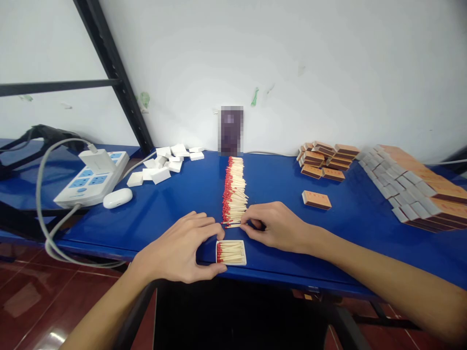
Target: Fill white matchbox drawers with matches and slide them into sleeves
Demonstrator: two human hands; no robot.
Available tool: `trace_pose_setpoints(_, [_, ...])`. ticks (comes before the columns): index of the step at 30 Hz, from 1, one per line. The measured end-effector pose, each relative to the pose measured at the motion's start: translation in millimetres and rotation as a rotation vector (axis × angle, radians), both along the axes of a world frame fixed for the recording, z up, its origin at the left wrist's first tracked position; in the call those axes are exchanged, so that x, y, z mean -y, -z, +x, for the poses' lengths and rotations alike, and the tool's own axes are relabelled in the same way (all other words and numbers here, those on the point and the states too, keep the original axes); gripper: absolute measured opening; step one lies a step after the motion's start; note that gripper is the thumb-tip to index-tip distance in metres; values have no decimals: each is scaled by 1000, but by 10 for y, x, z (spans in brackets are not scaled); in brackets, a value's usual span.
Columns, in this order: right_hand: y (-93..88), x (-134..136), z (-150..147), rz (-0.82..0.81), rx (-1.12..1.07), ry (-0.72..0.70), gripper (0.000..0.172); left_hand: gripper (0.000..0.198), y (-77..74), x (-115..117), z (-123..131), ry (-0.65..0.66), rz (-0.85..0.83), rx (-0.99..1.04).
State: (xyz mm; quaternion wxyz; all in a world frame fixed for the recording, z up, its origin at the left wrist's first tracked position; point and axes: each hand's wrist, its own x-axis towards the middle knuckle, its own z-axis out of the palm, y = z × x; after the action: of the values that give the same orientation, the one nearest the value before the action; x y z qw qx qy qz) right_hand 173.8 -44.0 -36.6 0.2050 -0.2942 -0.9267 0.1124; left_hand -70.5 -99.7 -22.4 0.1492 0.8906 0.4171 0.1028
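Observation:
A small white matchbox tray (245, 263) lies near the front edge of the blue table, with several red-tipped matchsticks (230, 252) lying side by side in it. My left hand (178, 248) curves around the tray's left end, thumb at the near side and index finger at the far side. Just beyond the tray, a long row of loose matchsticks (235, 189) runs back toward the wall, red heads to the left. My right hand (273, 226) pinches the plain end of a matchstick (233, 225) at the near end of this row.
White empty-looking trays (160, 175) are scattered at back left, near a power strip (95, 180) and a white earphone case (117, 198). Orange matchbox sleeves (324, 158) pile at back right, with a single sleeve (316, 199) before them. Stacked matchboxes (419, 184) stand far right.

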Motion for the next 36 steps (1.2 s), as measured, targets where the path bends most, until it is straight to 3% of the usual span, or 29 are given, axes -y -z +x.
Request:
trace_pose_setpoints(6, [-3,34,12,-11,-1,6,9,37,-8,6,-12,-13,-12,-26])
trace_pose_setpoints(13, [7,22,22,-1,-23,14,14,60,1,19,-12,-45,-20,-40])
trace_pose_setpoints(24, [12,29,3,-26,-60,18,14,67,18,33,-23,-30,19,-32])
trace_pose_setpoints(31, [26,32,10,-20,-75,24,10,61,4,27,-11,-43,4,-30])
trace_pose_setpoints(36, [38,38,5,-29,-97,17,9,70,20,30,-7,-74,75,-24])
